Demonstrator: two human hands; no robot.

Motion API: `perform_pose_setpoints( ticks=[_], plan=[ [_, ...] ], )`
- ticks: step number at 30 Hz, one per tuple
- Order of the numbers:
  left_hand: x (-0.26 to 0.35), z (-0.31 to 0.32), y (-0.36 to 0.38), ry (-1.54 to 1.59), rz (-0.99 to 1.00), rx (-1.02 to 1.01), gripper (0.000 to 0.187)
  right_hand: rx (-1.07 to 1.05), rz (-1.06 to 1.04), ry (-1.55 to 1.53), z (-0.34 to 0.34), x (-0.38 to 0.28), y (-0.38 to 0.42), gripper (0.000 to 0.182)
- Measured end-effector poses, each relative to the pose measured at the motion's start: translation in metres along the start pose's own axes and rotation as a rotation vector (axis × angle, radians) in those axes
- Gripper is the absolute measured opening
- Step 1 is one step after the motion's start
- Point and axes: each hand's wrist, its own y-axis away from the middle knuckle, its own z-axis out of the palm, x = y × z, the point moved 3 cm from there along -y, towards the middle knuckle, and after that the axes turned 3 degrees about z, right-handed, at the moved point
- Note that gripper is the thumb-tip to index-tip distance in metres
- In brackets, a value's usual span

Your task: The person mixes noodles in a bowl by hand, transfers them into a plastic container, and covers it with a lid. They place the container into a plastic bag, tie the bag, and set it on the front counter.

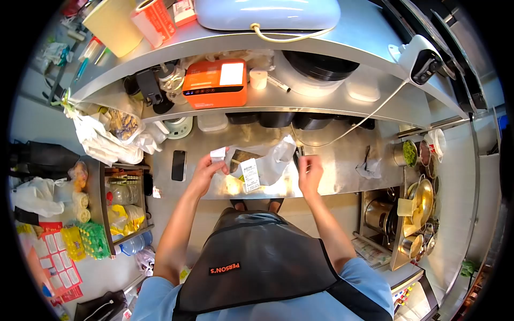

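Observation:
A translucent plastic bag lies over the steel counter in front of me, with something dark inside it. A printed receipt hangs on its front. My left hand pinches the bag's left end, where a small white piece sticks up at the fingertips. At the bag's right side my right hand is closed, its fingers curled in. A slim dark object shows along those fingers; its kind I cannot tell. Left of the bag, a black phone rests flat on the counter.
Over the counter, a shelf holds an orange label printer, a paper roll and a marker. A white cable hangs down to the worktop. Food containers stand at right, stuffed bags at left.

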Motion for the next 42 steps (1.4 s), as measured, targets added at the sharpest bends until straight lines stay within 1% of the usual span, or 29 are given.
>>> perform_pose_setpoints(
  ticks=[1, 2, 4, 5, 7, 8, 9, 10, 11, 13, 14, 16, 17, 19, 22, 24, 25, 26, 27, 28, 29, 31, 33, 35, 37, 39, 40, 41, 42],
  plan=[
    [-0.003, 0.0, 0.001, 0.002, -0.002, -0.01, 0.052, -0.111, -0.104, 0.061, 0.007, -0.027, 0.006, 0.025],
    [-0.008, 0.001, 0.002, 0.009, -0.01, -0.046, 0.053, -0.11, -0.241, 0.219, 0.015, -0.059, 0.01, 0.024],
    [-0.01, 0.003, 0.002, 0.022, 0.002, -0.104, 0.054, -0.022, -0.263, 0.477, 0.049, -0.064, -0.008, 0.03],
    [-0.01, 0.002, 0.004, 0.02, 0.001, -0.09, 0.057, 0.006, -0.272, 0.486, 0.064, -0.048, -0.016, 0.03],
    [-0.004, 0.002, 0.003, 0.013, 0.028, -0.116, 0.06, -0.361, -0.011, 0.028, 0.095, -0.006, -0.049, 0.031],
    [-0.003, -0.002, 0.005, 0.044, 0.048, -0.038, 0.067, -0.323, -0.025, 0.033, 0.085, -0.014, -0.056, 0.031],
    [-0.001, -0.008, 0.008, 0.074, 0.062, 0.042, 0.073, -0.477, 0.16, -0.528, 0.077, -0.024, -0.048, 0.027],
    [0.0, -0.011, 0.011, 0.075, 0.075, 0.015, 0.073, -0.627, 0.333, -1.094, 0.07, -0.038, -0.037, 0.023],
    [0.0, -0.018, 0.017, 0.136, 0.095, 0.059, 0.076, -0.661, 0.346, -1.22, 0.051, -0.053, -0.032, 0.013],
    [0.003, -0.021, 0.02, 0.208, 0.111, 0.114, 0.079, -0.843, 0.557, -1.083, 0.034, -0.051, -0.027, 0.026],
    [0.002, -0.022, 0.022, 0.186, 0.079, 0.07, 0.08, -0.854, 0.563, -1.078, 0.043, -0.048, -0.02, 0.026],
    [0.005, -0.017, 0.022, 0.167, 0.069, -0.038, 0.082, -0.568, 0.228, -0.286, 0.065, -0.052, -0.021, 0.04],
    [0.006, -0.015, 0.02, 0.175, 0.079, -0.023, 0.082, -0.431, -0.061, 0.102, 0.081, -0.066, -0.013, 0.061],
    [0.01, -0.004, 0.021, 0.095, 0.051, -0.136, 0.082, -0.113, -0.483, 0.484, 0.105, -0.124, 0.007, 0.056],
    [0.007, -0.017, 0.023, 0.123, 0.08, -0.149, 0.08, -0.078, -0.363, 0.654, 0.153, -0.088, -0.032, 0.042],
    [0.008, -0.025, 0.028, 0.1, 0.103, -0.126, 0.08, -0.284, -0.375, 0.611, 0.162, -0.023, -0.07, 0.033],
    [0.007, -0.033, 0.029, 0.108, 0.097, -0.107, 0.08, -0.303, -0.368, 0.329, 0.155, -0.004, -0.079, 0.028],
    [0.004, -0.042, 0.03, 0.09, 0.1, -0.041, 0.079, -0.471, 0.191, -0.112, 0.129, -0.017, -0.075, 0.022],
    [-0.004, -0.051, 0.036, 0.08, 0.092, 0.036, 0.079, -0.664, 0.169, -0.486, 0.107, -0.024, -0.071, 0.022],
    [-0.005, -0.057, 0.04, 0.158, 0.112, 0.038, 0.079, -0.757, 0.445, -0.956, 0.08, -0.043, -0.053, 0.027],
    [-0.003, -0.062, 0.041, 0.231, 0.135, 0.041, 0.079, -0.985, 0.495, -1.073, 0.068, -0.036, -0.047, 0.032],
    [-0.01, -0.071, 0.039, 0.342, 0.145, 0.019, 0.075, -1.091, 0.639, -1.33, 0.053, -0.072, -0.019, 0.033],
    [-0.008, -0.07, 0.039, 0.258, 0.064, 0.062, 0.069, -1.183, 0.598, -1.374, 0.069, -0.06, -0.018, 0.032],
    [-0.003, -0.065, 0.034, 0.172, 0.035, 0.06, 0.07, -0.966, 0.566, -0.841, 0.087, -0.055, -0.017, 0.028],
    [-0.004, -0.064, 0.027, 0.087, 0.006, 0.051, 0.072, -0.972, 0.558, -0.893, 0.109, -0.064, -0.019, 0.027],
    [-0.007, -0.066, 0.02, 0.072, 0.032, 0.029, 0.07, -1.107, 0.243, -0.478, 0.127, -0.081, -0.014, 0.033],
    [-0.007, -0.066, 0.019, 0.07, 0.027, 0.031, 0.07, -1.112, 0.184, -0.207, 0.141, -0.064, -0.011, 0.049],
    [-0.007, -0.065, 0.018, 0.044, 0.019, 0.005, 0.067, -1.202, -0.004, -0.035, 0.152, -0.052, -0.005, 0.057],
    [-0.007, -0.063, 0.016, 0.019, 0.015, -0.02, 0.064, -1.379, 0.246, 0.009, 0.149, -0.059, 0.009, 0.056]
  ],
)
